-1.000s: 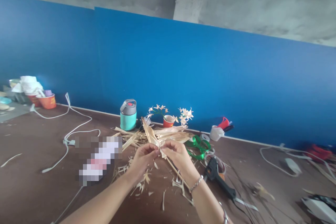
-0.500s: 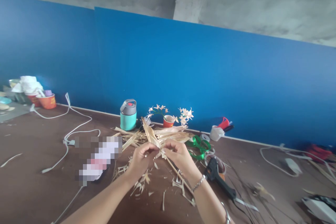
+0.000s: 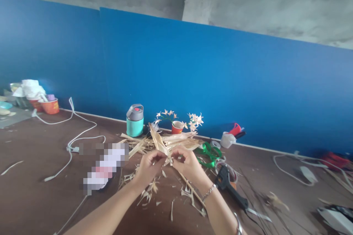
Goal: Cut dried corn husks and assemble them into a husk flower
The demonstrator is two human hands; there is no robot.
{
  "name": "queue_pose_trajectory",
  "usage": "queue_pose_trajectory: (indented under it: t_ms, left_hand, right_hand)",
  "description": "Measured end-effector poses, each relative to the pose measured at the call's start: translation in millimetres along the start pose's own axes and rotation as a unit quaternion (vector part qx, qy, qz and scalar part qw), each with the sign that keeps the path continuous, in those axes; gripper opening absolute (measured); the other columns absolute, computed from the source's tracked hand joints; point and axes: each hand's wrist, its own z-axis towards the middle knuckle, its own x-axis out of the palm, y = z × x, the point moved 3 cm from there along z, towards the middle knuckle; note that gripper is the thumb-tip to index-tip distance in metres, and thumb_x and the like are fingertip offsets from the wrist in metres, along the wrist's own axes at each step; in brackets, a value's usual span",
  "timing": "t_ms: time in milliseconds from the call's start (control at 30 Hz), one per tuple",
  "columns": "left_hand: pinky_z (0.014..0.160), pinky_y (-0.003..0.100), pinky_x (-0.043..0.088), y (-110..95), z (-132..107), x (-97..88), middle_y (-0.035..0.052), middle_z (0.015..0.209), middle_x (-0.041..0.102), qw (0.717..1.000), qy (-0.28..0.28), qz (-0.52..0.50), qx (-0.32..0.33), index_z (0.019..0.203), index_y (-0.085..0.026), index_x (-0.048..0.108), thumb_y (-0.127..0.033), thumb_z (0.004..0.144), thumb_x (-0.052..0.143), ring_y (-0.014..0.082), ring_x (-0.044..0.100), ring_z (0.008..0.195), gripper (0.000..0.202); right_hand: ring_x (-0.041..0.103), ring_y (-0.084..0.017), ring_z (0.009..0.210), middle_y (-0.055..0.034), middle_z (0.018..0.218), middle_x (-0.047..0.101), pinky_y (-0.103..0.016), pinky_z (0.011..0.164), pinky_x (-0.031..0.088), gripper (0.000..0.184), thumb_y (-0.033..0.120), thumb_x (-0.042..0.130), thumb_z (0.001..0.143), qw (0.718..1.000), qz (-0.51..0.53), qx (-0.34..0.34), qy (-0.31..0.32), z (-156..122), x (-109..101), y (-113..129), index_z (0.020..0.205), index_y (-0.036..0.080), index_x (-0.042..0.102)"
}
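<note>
A pale dried corn husk (image 3: 158,140) rises between my two hands, its broad end pointing away from me. The fingers of my left hand (image 3: 151,164) are pinched on its near end from the left. From the right, my right hand (image 3: 186,161) pinches the same end, with the fingertips of both hands close together. Below the hands, a thin straw-coloured stalk (image 3: 190,186) slants down toward my right wrist; whether it joins the husk I cannot tell. More dried husks (image 3: 182,140) lie just behind, and husk scraps (image 3: 153,188) are scattered beneath.
Right of my hands are green ribbon (image 3: 211,156) and a black glue gun (image 3: 231,191). A teal flask (image 3: 135,122) and a red cup (image 3: 177,127) beside small pale flowers (image 3: 194,120) stand behind. White cable (image 3: 70,150) lies left; a blue partition (image 3: 176,69) closes the back.
My right fingertips have shifted slightly apart from the left ones, showing more of the husk's pinched end. Everything else looks the same.
</note>
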Motion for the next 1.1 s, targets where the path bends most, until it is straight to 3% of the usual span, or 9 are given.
queue_pose_trajectory:
  t_ms: [767,967,1100]
  left_hand:
    - [0.060,0.024,0.044,-6.2,-1.6,1.9,0.0012,0.063,0.065,1.000,0.004,0.012,0.014,0.066,-0.018,0.066,-0.021,0.069,0.061,0.0160,0.058,0.062,0.006]
    - [0.067,0.026,0.045,-5.3,-4.5,0.7,0.0026,0.076,0.068,0.998,-0.022,0.035,0.039,0.080,-0.019,0.066,-0.023,0.072,0.061,0.0180,0.061,0.071,0.010]
    - [0.071,0.027,0.044,-8.4,-8.2,-1.1,0.0037,0.078,0.068,0.992,-0.045,0.082,0.081,0.077,-0.020,0.066,-0.023,0.074,0.059,0.0195,0.061,0.075,0.008]
  right_hand:
    - [0.055,-0.015,0.070,0.0002,0.073,0.060,-0.025,0.066,0.043,0.012,0.008,0.057,0.066,1.000,-0.011,-0.025,-0.012,0.2,0.8,-2.0,0.068,0.020,0.061]
    - [0.055,-0.015,0.070,0.0002,0.072,0.060,-0.026,0.067,0.043,0.012,0.008,0.056,0.066,1.000,0.000,-0.023,-0.019,0.6,1.9,4.3,0.066,0.019,0.060]
    - [0.054,-0.015,0.067,0.0007,0.068,0.059,-0.025,0.065,0.042,0.010,0.010,0.056,0.066,1.000,0.003,-0.007,-0.029,0.7,4.5,6.0,0.064,0.019,0.059]
